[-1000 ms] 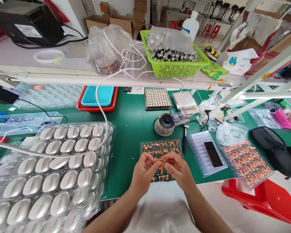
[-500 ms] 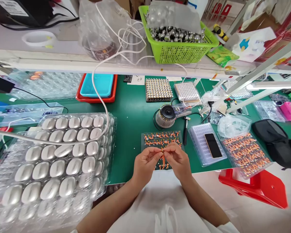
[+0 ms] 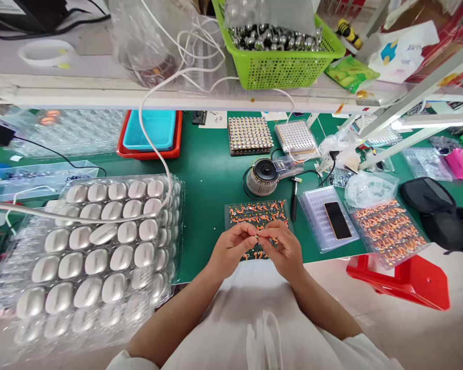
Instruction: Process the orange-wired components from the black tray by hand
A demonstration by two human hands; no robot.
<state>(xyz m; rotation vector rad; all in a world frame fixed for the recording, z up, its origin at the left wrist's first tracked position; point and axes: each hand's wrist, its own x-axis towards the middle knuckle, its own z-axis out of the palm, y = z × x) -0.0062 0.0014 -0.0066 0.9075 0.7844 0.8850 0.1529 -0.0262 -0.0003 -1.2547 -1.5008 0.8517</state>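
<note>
Both of my hands meet over a dark tray (image 3: 227,218) filled with orange flex-cable parts (image 3: 250,206) in rows. My left hand (image 3: 231,247) is closed, thumb and index finger pinching a tiny metallic part (image 3: 256,236). From the other side, my right hand (image 3: 281,245) pinches the same part, its fingertips almost touching the left ones. Most of this part is hidden by the fingers, so its exact kind cannot be made out. The hands cover the tray's middle rows.
Left lie stacked clear trays of silvery oval cases (image 3: 96,261). Ahead stands a round grey device (image 3: 263,177), with a small hammer (image 3: 294,198) beside it. Rightward are a phone (image 3: 338,220) on clear trays and another tray of orange parts (image 3: 388,231). A shelf (image 3: 100,97) crosses above.
The orange strip that hung below my fingertips no longer shows there. Both hands still pinch close together. The whole scene has shifted slightly upward in view.
</note>
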